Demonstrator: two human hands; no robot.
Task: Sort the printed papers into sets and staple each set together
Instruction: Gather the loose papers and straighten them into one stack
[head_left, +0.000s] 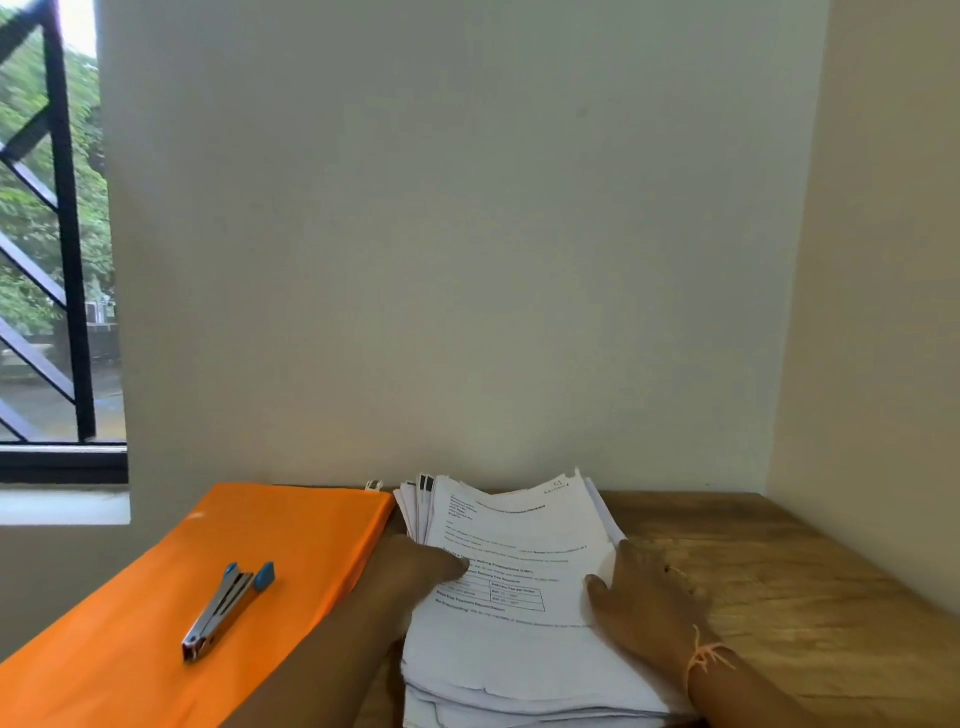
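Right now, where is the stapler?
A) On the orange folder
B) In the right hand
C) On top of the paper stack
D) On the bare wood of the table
A: the stapler lies on the orange folder, left of the paper stack, while the left hand and right hand touch only the papers.

Papers: thick uneven stack of white printed sheets (519, 665), flat, lower centre.
Stapler: silver metal stapler (223, 610), blue-tipped, lower left.

Paper stack (519, 667) cropped at bottom edge; orange folder (291, 530) likewise; print blurred, perhaps fee table.
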